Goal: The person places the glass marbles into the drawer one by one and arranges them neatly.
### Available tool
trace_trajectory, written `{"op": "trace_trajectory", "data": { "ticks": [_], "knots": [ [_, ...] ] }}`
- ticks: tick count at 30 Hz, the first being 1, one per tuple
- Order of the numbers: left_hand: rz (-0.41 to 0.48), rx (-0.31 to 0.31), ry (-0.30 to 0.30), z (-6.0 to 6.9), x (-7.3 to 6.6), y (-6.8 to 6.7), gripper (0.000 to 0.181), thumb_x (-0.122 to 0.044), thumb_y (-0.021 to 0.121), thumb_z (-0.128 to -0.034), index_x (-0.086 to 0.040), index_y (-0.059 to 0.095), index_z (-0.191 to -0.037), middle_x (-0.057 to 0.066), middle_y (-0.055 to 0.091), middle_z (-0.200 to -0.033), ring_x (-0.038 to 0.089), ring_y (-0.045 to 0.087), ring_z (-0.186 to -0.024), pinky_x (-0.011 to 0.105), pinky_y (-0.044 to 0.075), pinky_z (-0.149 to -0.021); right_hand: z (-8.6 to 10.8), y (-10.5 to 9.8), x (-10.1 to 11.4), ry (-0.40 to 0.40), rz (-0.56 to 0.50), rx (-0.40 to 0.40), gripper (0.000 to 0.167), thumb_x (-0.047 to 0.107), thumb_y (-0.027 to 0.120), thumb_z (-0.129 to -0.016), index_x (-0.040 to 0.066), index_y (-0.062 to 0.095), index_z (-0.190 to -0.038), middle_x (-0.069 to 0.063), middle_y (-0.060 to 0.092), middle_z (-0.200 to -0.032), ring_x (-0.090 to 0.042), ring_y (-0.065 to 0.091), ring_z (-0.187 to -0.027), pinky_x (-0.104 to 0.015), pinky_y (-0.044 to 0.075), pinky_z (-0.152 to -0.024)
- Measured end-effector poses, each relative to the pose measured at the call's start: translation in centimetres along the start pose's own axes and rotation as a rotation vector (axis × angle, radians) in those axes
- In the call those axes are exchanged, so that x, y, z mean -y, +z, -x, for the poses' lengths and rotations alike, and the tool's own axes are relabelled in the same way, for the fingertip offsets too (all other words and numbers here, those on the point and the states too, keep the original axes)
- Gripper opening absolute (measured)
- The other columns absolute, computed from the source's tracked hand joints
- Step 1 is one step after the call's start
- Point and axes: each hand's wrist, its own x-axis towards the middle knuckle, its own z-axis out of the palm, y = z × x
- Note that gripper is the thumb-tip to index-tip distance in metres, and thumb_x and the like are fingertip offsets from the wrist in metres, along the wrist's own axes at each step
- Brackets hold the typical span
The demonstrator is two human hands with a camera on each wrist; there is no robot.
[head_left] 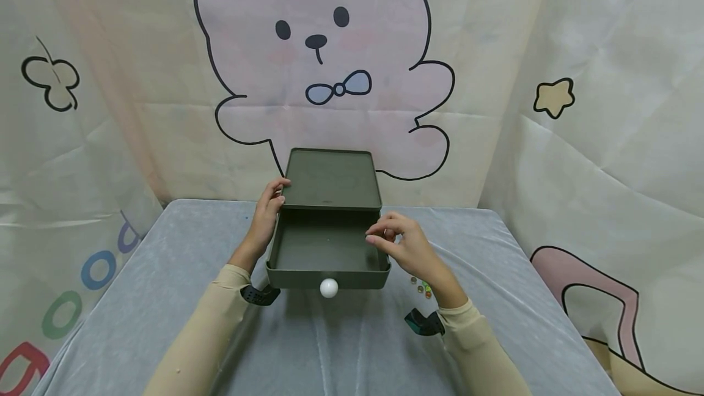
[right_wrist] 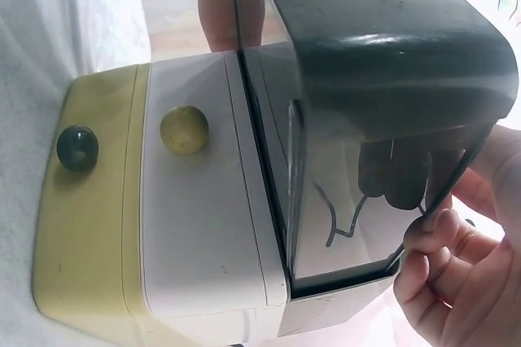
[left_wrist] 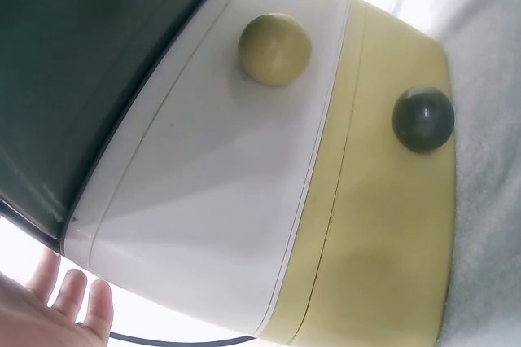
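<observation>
A dark green top drawer (head_left: 328, 278) with a white knob (head_left: 329, 288) stands pulled out of its cabinet (head_left: 332, 179). My left hand (head_left: 261, 225) rests against the cabinet's left side, fingers loosely extended; its fingers (left_wrist: 99, 306) show beside the box in the left wrist view. Over the drawer's right rim is my right hand (head_left: 409, 246), thumb and index tips close together, other fingers curled. In the right wrist view this hand (right_wrist: 464, 274) is by the drawer's edge; whether its tips pinch something small cannot be told. A tiny pale spot shows on the drawer floor.
Below are a white drawer (left_wrist: 212, 160) with a yellow knob (left_wrist: 275, 49) and a yellow drawer (left_wrist: 374, 225) with a dark knob (left_wrist: 423, 119). Several small beads (head_left: 420, 289) lie on the grey-blue cloth (head_left: 352, 347) near my right wrist. A printed curtain (head_left: 495, 47) stands behind.
</observation>
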Motion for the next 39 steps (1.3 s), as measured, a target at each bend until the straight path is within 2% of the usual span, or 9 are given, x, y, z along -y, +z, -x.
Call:
{"op": "trace_trajectory", "data": {
  "ticks": [18,25,33,39],
  "knots": [
    [-0.018,0.004,-0.003,0.1,0.1,-0.1,0.044,-0.015,0.032,-0.1042,-0.009,0.041,-0.147,0.014,0.026,-0.162,0.029,0.021,-0.150,0.058,0.020,-0.119,0.3,-1.0,0.0,-0.004,0.016,-0.027,0.016,0.013,0.071,-0.093,0.003,0.075,-0.106,-0.005,0.065,-0.098,-0.012,0.049,-0.066,-0.026,0.042,-0.060],
    [-0.017,0.008,-0.001,0.0,0.1,-0.1,0.044,-0.014,0.032,-0.1044,-0.008,0.041,-0.147,0.015,0.025,-0.162,0.030,0.021,-0.151,0.058,0.020,-0.119,0.8,-1.5,-0.3,-0.015,-0.011,-0.043,0.015,0.010,0.069,-0.095,0.003,0.075,-0.106,-0.006,0.066,-0.096,-0.013,0.048,-0.063,-0.025,0.041,-0.058],
    [-0.008,0.008,-0.005,0.1,0.0,0.0,0.043,-0.013,0.031,-0.1046,-0.007,0.041,-0.146,0.016,0.024,-0.163,0.030,0.020,-0.151,0.058,0.020,-0.119,1.6,-1.9,-0.8,-0.013,0.015,-0.071,0.014,0.001,0.068,-0.092,0.001,0.075,-0.104,-0.008,0.063,-0.088,-0.013,0.048,-0.063,-0.024,0.041,-0.058],
    [-0.008,0.009,0.000,0.1,-0.1,0.0,0.044,-0.013,0.031,-0.1043,-0.006,0.040,-0.147,0.016,0.023,-0.164,0.032,0.019,-0.152,0.059,0.019,-0.120,2.3,-2.7,0.8,-0.015,0.017,-0.077,0.012,-0.003,0.066,-0.092,-0.001,0.074,-0.100,-0.011,0.063,-0.085,-0.012,0.049,-0.063,-0.024,0.042,-0.060]
  ]
}}
